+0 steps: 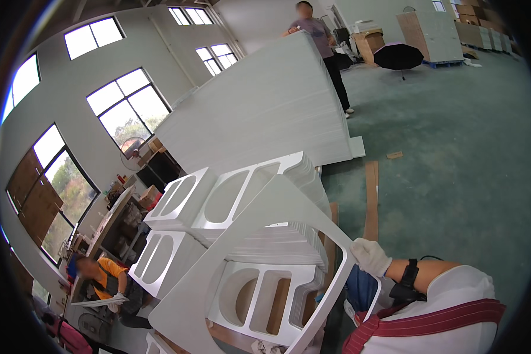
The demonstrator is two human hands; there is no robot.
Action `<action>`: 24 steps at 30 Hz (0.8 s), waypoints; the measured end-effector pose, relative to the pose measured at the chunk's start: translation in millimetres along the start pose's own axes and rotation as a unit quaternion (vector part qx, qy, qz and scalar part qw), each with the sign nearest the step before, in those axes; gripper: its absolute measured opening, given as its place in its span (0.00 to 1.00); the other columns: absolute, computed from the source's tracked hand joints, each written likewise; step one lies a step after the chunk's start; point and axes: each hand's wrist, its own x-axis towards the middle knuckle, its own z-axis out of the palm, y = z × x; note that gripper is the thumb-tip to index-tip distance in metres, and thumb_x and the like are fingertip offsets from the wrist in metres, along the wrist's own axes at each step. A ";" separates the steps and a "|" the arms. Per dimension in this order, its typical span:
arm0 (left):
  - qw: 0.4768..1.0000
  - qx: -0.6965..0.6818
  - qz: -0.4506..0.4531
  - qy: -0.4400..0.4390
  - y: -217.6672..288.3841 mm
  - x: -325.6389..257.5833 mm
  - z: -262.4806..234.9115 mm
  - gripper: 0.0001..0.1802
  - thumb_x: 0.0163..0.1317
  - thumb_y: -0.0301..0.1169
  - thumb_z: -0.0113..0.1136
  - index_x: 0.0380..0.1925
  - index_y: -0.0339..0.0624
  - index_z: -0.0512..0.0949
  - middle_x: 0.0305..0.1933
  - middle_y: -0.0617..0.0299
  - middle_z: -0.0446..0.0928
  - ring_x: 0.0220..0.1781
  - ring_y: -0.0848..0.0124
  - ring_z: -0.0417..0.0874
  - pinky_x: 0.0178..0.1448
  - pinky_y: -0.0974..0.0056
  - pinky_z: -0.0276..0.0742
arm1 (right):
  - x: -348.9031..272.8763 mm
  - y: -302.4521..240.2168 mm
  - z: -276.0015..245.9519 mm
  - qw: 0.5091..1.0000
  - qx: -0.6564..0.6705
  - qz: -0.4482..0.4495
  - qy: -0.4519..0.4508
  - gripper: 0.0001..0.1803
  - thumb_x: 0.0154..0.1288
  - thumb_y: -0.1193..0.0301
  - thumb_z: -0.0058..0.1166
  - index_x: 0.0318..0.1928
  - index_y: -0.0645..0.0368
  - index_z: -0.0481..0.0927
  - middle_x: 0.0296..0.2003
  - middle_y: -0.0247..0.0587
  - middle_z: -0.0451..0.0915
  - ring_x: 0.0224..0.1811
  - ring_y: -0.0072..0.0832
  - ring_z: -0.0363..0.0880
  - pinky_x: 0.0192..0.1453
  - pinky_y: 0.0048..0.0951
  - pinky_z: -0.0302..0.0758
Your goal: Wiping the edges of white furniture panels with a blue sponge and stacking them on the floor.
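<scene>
My right hand (370, 256), in a white work glove, grips the upper edge of a large white panel with cut-out openings (259, 218) and holds it tilted up off a stack. Beneath it lie stacks of similar white cut-out panels (271, 245) and further stacks (183, 197) to the left. A dark band sits on my right wrist. My left hand is hidden from the camera.
A big stack of flat white boards (265, 112) stands behind, with a person (318, 35) at its far end. Another person in orange (103, 277) crouches at lower left. A black umbrella (398, 56), cardboard boxes and wrapped pallets stand on the green floor (454, 147).
</scene>
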 end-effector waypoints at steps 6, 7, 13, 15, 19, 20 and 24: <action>1.000 -0.010 0.006 0.023 6.9 -6.0 3.2 0.25 0.71 0.52 0.56 0.30 0.39 0.77 0.19 0.64 0.69 0.17 0.70 0.68 0.26 0.61 0.68 | 1.5 -21.8 5.2 0.999 0.039 0.012 -0.022 0.26 0.79 0.49 0.42 0.37 0.60 0.77 0.25 0.33 0.75 0.27 0.22 0.73 0.35 0.28 0.73; 1.000 -0.015 0.012 0.019 6.9 -3.8 2.8 0.25 0.71 0.53 0.56 0.30 0.39 0.77 0.19 0.64 0.69 0.17 0.70 0.68 0.26 0.61 0.67 | 3.4 -28.8 5.3 0.997 0.061 0.033 -0.031 0.25 0.79 0.50 0.42 0.37 0.60 0.77 0.25 0.32 0.75 0.27 0.21 0.73 0.35 0.28 0.73; 0.996 -0.053 0.071 0.009 9.6 0.2 -3.7 0.27 0.70 0.56 0.53 0.32 0.40 0.77 0.19 0.65 0.67 0.18 0.70 0.65 0.27 0.61 0.66 | 13.2 -15.0 2.3 0.995 -0.026 -0.085 -0.038 0.26 0.80 0.49 0.39 0.37 0.60 0.77 0.27 0.41 0.77 0.30 0.31 0.78 0.40 0.33 0.76; 0.992 -0.066 0.104 0.008 12.1 0.9 -6.9 0.28 0.70 0.58 0.53 0.33 0.41 0.77 0.19 0.65 0.66 0.18 0.70 0.64 0.27 0.61 0.65 | 15.6 -12.1 3.6 0.985 -0.068 -0.156 -0.025 0.26 0.81 0.51 0.38 0.37 0.60 0.76 0.26 0.43 0.75 0.31 0.33 0.78 0.41 0.34 0.76; 0.980 -0.106 0.171 -0.003 17.5 8.6 -22.3 0.30 0.70 0.60 0.51 0.34 0.41 0.77 0.19 0.66 0.65 0.18 0.70 0.63 0.28 0.60 0.64 | 19.8 -7.4 3.8 0.979 -0.079 -0.189 -0.024 0.24 0.82 0.54 0.37 0.36 0.61 0.75 0.25 0.41 0.73 0.29 0.29 0.76 0.39 0.33 0.74; 0.975 -0.118 0.189 -0.008 19.2 9.7 -26.2 0.30 0.70 0.61 0.51 0.34 0.42 0.77 0.19 0.66 0.64 0.18 0.70 0.62 0.28 0.60 0.63 | 20.8 -6.1 2.6 0.977 -0.083 -0.193 -0.027 0.24 0.82 0.54 0.38 0.36 0.60 0.75 0.25 0.41 0.74 0.28 0.28 0.75 0.38 0.32 0.74; 0.949 -0.160 0.267 -0.042 22.2 16.2 -39.9 0.32 0.69 0.63 0.49 0.35 0.42 0.77 0.19 0.67 0.63 0.18 0.70 0.61 0.29 0.60 0.62 | 18.3 -19.5 4.1 0.998 0.019 0.017 -0.060 0.23 0.80 0.54 0.42 0.40 0.61 0.79 0.30 0.48 0.79 0.35 0.39 0.81 0.44 0.38 0.76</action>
